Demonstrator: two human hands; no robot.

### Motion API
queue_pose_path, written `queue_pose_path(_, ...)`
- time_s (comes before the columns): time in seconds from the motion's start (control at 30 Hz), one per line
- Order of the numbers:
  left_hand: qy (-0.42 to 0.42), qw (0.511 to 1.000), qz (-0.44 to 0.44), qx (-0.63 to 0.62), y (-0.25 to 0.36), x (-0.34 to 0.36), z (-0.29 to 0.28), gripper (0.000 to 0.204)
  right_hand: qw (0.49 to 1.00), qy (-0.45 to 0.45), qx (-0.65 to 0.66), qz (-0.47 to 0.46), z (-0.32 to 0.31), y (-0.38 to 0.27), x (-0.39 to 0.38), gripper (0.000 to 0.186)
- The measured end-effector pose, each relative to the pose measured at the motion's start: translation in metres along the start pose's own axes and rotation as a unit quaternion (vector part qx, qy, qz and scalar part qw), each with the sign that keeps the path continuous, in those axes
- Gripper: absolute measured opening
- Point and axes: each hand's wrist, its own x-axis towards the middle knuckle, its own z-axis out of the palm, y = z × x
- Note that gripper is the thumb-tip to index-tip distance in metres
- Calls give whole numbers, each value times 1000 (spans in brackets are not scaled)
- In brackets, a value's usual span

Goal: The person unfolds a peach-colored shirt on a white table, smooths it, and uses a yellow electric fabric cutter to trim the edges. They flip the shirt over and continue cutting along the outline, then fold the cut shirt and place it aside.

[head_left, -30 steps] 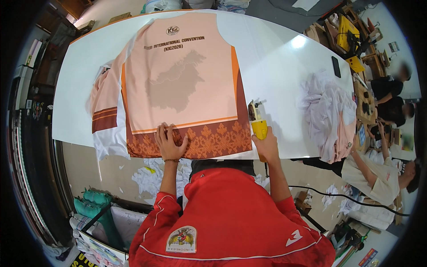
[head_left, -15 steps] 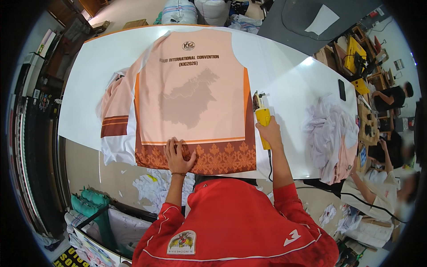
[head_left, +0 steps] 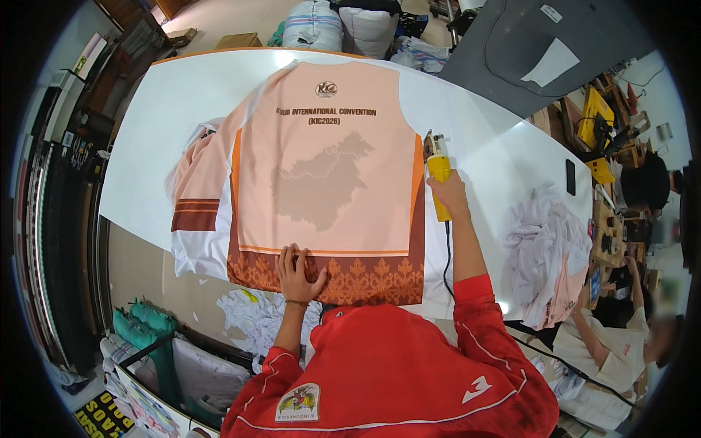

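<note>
A peach shirt panel (head_left: 314,182) lies spread on the white table, with a brown map print, orange side stripes and a patterned brown hem. My left hand (head_left: 298,277) rests on the hem, left of its middle, fingers spread flat. At the panel's right edge my right hand (head_left: 451,193) grips the yellow body of an electric fabric cutter (head_left: 439,169). Its blade end points away from me, beside the upper end of the right side stripe. White margin cloth (head_left: 437,281) shows along that edge. A peach and white sleeve piece (head_left: 196,182) lies folded at the panel's left.
On the white table (head_left: 139,139), a heap of white cloth (head_left: 540,233) lies at the right, below a black phone (head_left: 570,177). The cutter's black cord (head_left: 447,255) runs back toward me. White scraps (head_left: 255,317) lie below the table. Another person (head_left: 610,336) sits at the right.
My right hand has pushed the cutter farther away from me along the panel's right edge. My left hand keeps its place on the hem. The whole view has shifted slightly.
</note>
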Motion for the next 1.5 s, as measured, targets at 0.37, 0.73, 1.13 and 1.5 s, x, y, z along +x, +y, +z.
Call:
queue_pose_path(0.37, -42, 999, -26, -2, 12, 24, 9, 80, 999, -1, -3, -39, -11, -42, 81, 78)
queue_pose_path(0.73, -391, 913, 40, 112, 89, 73, 8, 120, 998, 38, 3, -56, -18, 44, 22, 69)
queue_pose_path(1.13, -396, 913, 64, -73, 49, -12, -25, 59, 999, 15, 0, 39, -22, 161, -196, 62)
queue_pose_path(1.5, -333, 857, 381, -93, 105, 5, 35, 35, 994, -10, -94, -48, -54, 175, -178, 66)
